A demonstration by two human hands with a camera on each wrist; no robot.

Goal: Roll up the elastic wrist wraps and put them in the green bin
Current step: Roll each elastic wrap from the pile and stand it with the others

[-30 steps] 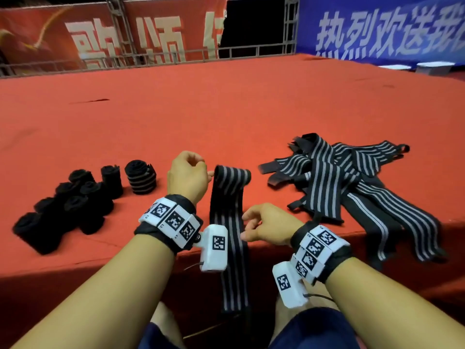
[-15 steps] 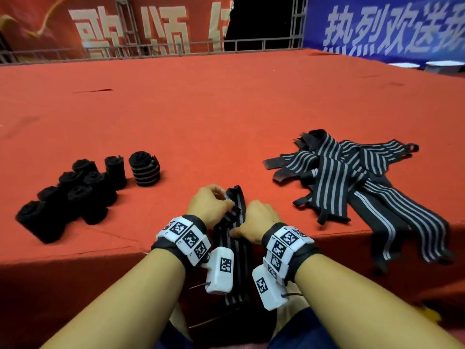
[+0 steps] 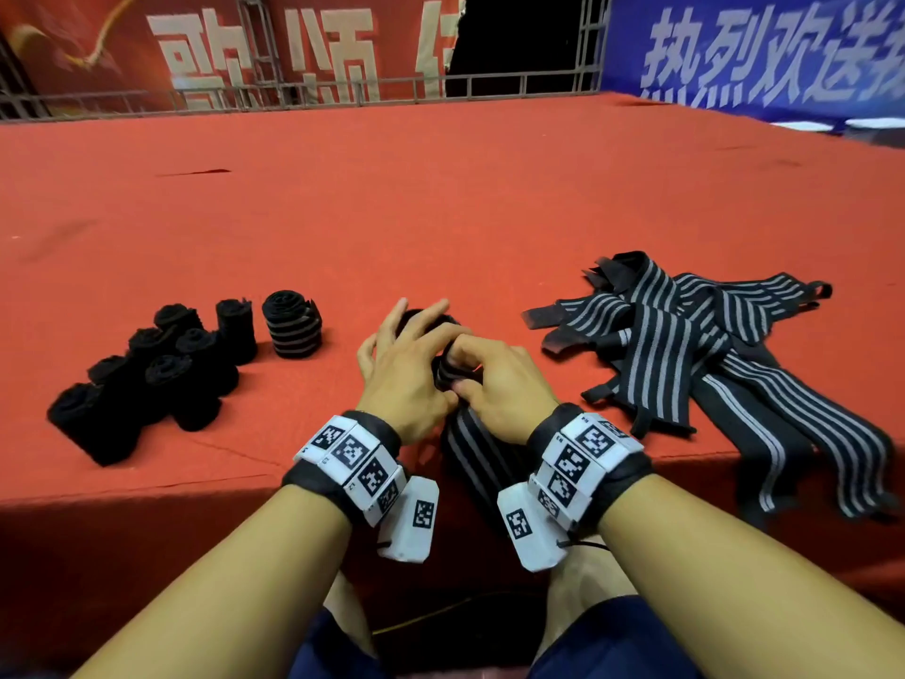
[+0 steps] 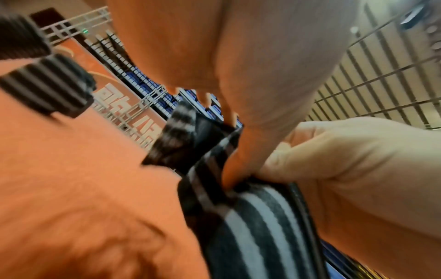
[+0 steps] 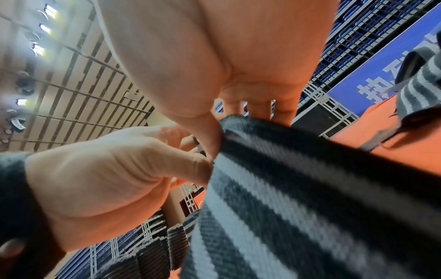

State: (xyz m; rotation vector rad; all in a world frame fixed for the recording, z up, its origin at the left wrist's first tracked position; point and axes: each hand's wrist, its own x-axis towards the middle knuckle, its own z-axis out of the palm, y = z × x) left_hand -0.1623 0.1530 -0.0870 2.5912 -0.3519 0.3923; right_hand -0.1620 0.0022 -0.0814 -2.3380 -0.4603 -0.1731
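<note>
Both hands meet on the striped wrist wrap (image 3: 467,445) near the red platform's (image 3: 392,213) edge — left hand (image 3: 401,379) and right hand (image 3: 499,384) pinch its rolled end; banner characters 热烈欢送 (image 3: 764,46) behind.

Both forearms reached toward 12 o'clock, wrists close together. The left hand (image 3: 401,370) pinched the striped wrist wrap (image 3: 470,448) with its thumb, outer fingers spread. The right hand (image 3: 494,384), at its 3 o'clock and touching it, curled around the same wrap.
</note>
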